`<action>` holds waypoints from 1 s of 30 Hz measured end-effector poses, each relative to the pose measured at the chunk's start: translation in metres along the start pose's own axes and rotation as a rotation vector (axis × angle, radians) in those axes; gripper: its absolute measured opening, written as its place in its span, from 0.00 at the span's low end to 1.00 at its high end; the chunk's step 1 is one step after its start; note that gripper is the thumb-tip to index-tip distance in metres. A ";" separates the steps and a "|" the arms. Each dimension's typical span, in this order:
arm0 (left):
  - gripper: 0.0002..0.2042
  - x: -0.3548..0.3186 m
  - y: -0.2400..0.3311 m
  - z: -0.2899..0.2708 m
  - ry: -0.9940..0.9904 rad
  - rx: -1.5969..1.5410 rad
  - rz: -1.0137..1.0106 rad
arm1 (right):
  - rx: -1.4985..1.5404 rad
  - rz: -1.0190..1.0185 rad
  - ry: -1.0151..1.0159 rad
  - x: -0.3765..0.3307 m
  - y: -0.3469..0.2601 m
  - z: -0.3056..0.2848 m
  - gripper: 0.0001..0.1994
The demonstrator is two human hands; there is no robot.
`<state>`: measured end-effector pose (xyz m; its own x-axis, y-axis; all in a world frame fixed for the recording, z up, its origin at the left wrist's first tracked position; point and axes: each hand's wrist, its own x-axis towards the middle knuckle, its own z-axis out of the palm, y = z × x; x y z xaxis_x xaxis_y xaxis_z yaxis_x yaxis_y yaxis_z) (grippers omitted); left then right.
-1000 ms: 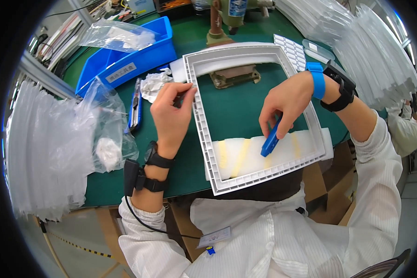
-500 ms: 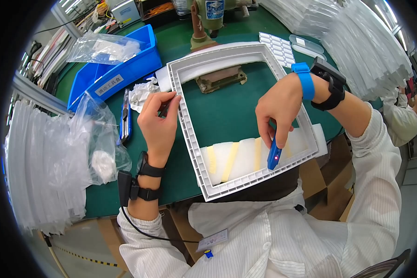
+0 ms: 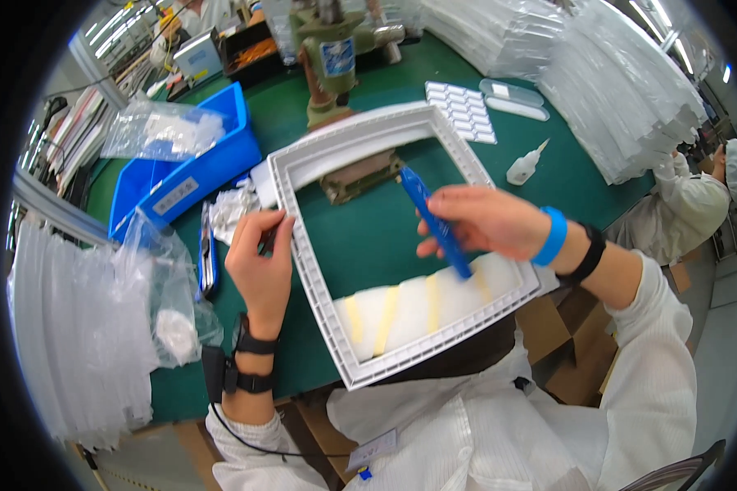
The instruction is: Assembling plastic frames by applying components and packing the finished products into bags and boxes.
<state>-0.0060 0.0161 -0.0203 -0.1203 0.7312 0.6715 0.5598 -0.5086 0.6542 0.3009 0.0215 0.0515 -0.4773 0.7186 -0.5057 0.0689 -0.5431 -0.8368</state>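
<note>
Blue bin (image 3: pixel 190 176) holds 1 clear bag (image 3: pixel 162 131) of white parts.

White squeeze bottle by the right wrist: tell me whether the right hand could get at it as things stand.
Probably yes. The squeeze bottle lies on open green mat just beyond the right hand, with nothing between them. But the fingers already hold a blue tool, which would have to go down first.

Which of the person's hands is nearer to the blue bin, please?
Left. The left hand grips the white frame just right of the blue bin; the right hand, holding a blue tool, is farther right.
</note>
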 end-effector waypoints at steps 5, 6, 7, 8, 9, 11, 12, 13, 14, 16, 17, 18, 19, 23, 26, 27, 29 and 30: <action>0.05 -0.001 0.010 -0.002 -0.013 -0.016 0.002 | 0.269 0.069 0.169 -0.007 0.015 -0.005 0.12; 0.05 -0.001 0.009 -0.003 -0.019 -0.017 0.012 | 0.326 0.079 0.201 -0.006 0.017 -0.006 0.11; 0.05 -0.001 0.008 -0.002 -0.020 -0.017 0.009 | 0.331 0.071 0.205 -0.006 0.019 -0.009 0.11; 0.05 -0.001 0.008 0.000 -0.022 -0.016 0.007 | 0.317 0.056 0.192 -0.005 0.022 -0.012 0.11; 0.05 -0.001 0.009 0.001 -0.031 -0.011 -0.005 | 0.303 0.041 0.179 -0.005 0.023 -0.013 0.11; 0.05 -0.001 0.007 0.003 -0.030 -0.015 0.008 | 0.326 0.008 0.171 -0.008 0.023 -0.009 0.11; 0.05 -0.001 0.006 0.004 -0.023 -0.018 0.014 | 0.342 -0.020 0.160 -0.008 0.023 -0.006 0.11; 0.05 -0.001 0.007 0.003 -0.029 -0.014 0.015 | 0.348 -0.020 0.158 -0.005 0.024 -0.005 0.11; 0.05 -0.002 0.007 0.002 -0.033 0.004 0.001 | 0.285 -0.056 0.208 -0.002 0.024 -0.003 0.11; 0.05 -0.002 0.008 0.002 -0.040 0.021 -0.011 | 0.223 -0.094 0.258 0.001 0.027 -0.001 0.11; 0.05 -0.002 0.008 0.002 -0.036 0.019 -0.011 | 0.328 -0.115 0.230 0.003 0.030 -0.001 0.12; 0.05 -0.002 0.008 0.002 -0.032 0.017 -0.012 | 0.433 -0.134 0.200 0.005 0.033 -0.001 0.12; 0.05 -0.001 0.009 0.002 -0.034 0.016 -0.012 | 0.434 -0.135 0.202 0.006 0.035 -0.002 0.12; 0.05 -0.001 0.009 0.000 -0.050 0.013 -0.030 | 0.542 -0.130 0.222 0.009 0.039 -0.003 0.12; 0.05 -0.001 0.008 0.000 -0.052 0.014 -0.020 | 0.551 -0.141 0.218 0.010 0.041 -0.006 0.10; 0.05 -0.001 0.008 0.000 -0.052 0.009 -0.020 | 0.557 -0.143 0.217 0.010 0.041 -0.007 0.09; 0.05 -0.002 0.007 -0.001 -0.054 0.016 -0.027 | 0.562 -0.135 0.206 0.009 0.040 -0.007 0.09; 0.05 -0.002 0.008 -0.001 -0.057 0.021 -0.035 | 0.568 -0.128 0.198 0.009 0.039 -0.007 0.09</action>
<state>-0.0021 0.0101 -0.0167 -0.0934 0.7733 0.6271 0.5735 -0.4730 0.6688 0.3052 0.0096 0.0131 -0.2750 0.8311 -0.4835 -0.4821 -0.5542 -0.6785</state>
